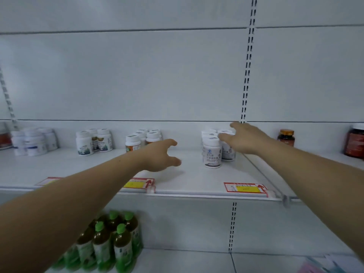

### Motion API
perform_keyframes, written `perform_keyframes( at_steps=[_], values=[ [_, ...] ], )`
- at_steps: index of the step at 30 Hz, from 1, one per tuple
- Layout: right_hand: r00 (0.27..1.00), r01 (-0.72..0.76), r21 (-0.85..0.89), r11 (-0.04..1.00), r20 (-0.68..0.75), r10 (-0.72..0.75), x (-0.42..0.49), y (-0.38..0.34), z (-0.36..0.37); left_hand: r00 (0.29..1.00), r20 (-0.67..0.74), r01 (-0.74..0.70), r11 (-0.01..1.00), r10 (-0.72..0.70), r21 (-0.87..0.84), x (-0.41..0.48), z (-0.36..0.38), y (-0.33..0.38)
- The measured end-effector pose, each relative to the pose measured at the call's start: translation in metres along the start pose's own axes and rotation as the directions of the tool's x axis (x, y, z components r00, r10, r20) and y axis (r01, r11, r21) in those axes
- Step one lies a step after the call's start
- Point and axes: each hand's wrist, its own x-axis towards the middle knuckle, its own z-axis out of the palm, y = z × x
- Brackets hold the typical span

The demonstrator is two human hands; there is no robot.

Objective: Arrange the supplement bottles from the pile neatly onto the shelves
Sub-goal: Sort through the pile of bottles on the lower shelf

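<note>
**White shelving, both hands out over the middle shelf**

Pale metal back panels with a slotted upright (248, 66) fill most of your view, and the middle shelf (197, 174) runs across below them. Your left hand (161, 156) hovers over a bare part of the shelf. Its thumb and fingers are spread in a wide C with nothing between them. Your right hand (244, 138) is stretched out, fingers straight, over the caps of the grey-labelled bottles (211, 152); you cannot tell whether a fingertip touches a cap.

That cluster stands upright toward the back, right of the shelf's middle. Its front bottle shows a small blue emblem and dark characters too blurred to read.

Just left of your left hand stand the orange-labelled bottles (141, 139), then the green-labelled bottles (94, 141), then the blue-labelled bottles (33, 142) at the far left. All are white with white caps, and their print is unreadable.

In the bay to the right sit an amber bottle (286, 137) with a gold cap and a dark red jar (354, 143) at the frame edge.

A price tag (244, 187) on the shelf lip has a red border, a yellow panel and a red arrow, with text too small to read. Green-capped drink bottles (110, 245) stand on the shelf below.
</note>
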Motion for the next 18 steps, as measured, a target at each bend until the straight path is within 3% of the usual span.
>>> perform_keyframes(
  at_steps=[4, 8, 13, 18],
  values=[
    [0.989, 0.150, 0.046, 0.988, 0.010, -0.150, -0.005, -0.100, 0.006, 0.998, -0.037, 0.049, 0.997, -0.047, 0.060, -0.043, -0.037, -0.062],
    [0.931, 0.353, 0.077, 0.932, 0.074, -0.358, -0.023, -0.230, 0.039, 0.989, -0.090, 0.130, 0.985, -0.120, 0.111, -0.103, -0.081, -0.143],
    [0.796, 0.574, 0.138, 0.807, 0.136, -0.590, -0.064, -0.414, 0.093, 0.948, -0.150, 0.299, 0.946, -0.280, 0.122, -0.196, -0.136, -0.257],
    [0.600, 0.743, 0.258, 0.618, 0.154, -0.785, -0.130, -0.582, 0.140, 0.846, -0.197, 0.524, 0.840, -0.495, 0.139, -0.300, -0.171, -0.368]
  ],
)
